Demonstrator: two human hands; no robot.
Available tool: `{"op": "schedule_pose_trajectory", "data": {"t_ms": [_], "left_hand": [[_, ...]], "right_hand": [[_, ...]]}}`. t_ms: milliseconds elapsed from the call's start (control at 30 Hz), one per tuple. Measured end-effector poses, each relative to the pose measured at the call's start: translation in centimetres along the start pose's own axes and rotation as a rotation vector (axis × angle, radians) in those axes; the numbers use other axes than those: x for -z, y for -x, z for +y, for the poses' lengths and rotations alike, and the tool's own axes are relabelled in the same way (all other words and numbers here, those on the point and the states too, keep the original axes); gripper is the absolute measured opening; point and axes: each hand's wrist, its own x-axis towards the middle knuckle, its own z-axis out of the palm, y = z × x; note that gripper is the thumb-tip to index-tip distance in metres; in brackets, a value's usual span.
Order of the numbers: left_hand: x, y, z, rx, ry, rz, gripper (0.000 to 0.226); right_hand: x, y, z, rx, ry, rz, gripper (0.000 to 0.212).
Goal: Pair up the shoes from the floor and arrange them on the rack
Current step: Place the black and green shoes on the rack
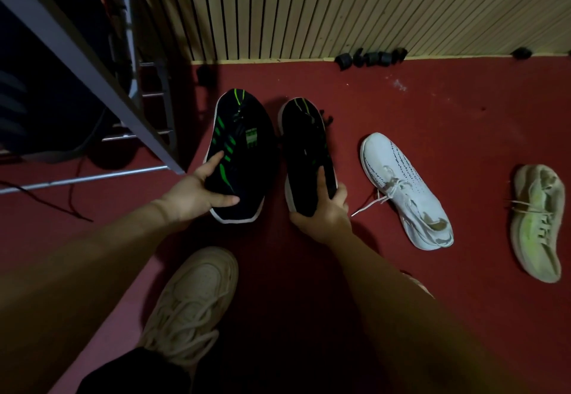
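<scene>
Here, the left hand (197, 192) is gripping the heel end of the striped black shoe (241, 134), its fingers (227, 200) curling over the upper near the collar while the white-edged sole is facing down. Just beside it, the right hand (323, 213) is clasping the heel of the plain black shoe (306, 140), one digit reaching up along the collar and the rest wrapping round the back. Both shoes are pointing toes-away toward the slatted wall (340, 7), lying parallel and close together; whether they are resting on the red floor (432, 109) or hanging just above it cannot be told. The rack (92, 63) is standing to the left, its grey frame rising near the striped black shoe. To the right, well apart from both hands, the white shoe (404, 189) is lying on the floor with laces loose, and the yellow-green shoe (537, 223) is lying farther right still. A beige shoe (191, 298), worn on a foot, is sitting between the forearms.
</scene>
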Motion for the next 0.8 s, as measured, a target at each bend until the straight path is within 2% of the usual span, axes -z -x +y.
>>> {"op": "schedule_pose_trajectory", "data": {"t_ms": [267, 500, 633, 800], "left_hand": [[-2.0, 0.8, 0.5, 0.088, 0.175, 0.062, 0.097], [-3.2, 2.0, 0.7, 0.007, 0.313, 0.102, 0.087], [-3.6, 3.8, 1.1, -0.027, 0.335, 0.081, 0.085], [-3.7, 7.7, 1.0, -0.123, 0.344, 0.068, 0.087]], "right_hand": [[-0.9, 0.4, -0.3, 0.028, -0.352, 0.018, 0.107], [-0.9, 2.4, 1.1, 0.056, -0.481, 0.117, 0.111], [-0.3, 4.2, 1.2, -0.005, -0.697, 0.047, 0.105], [-0.9, 5.5, 2.5, -0.069, -0.911, -0.009, 0.124]]}}
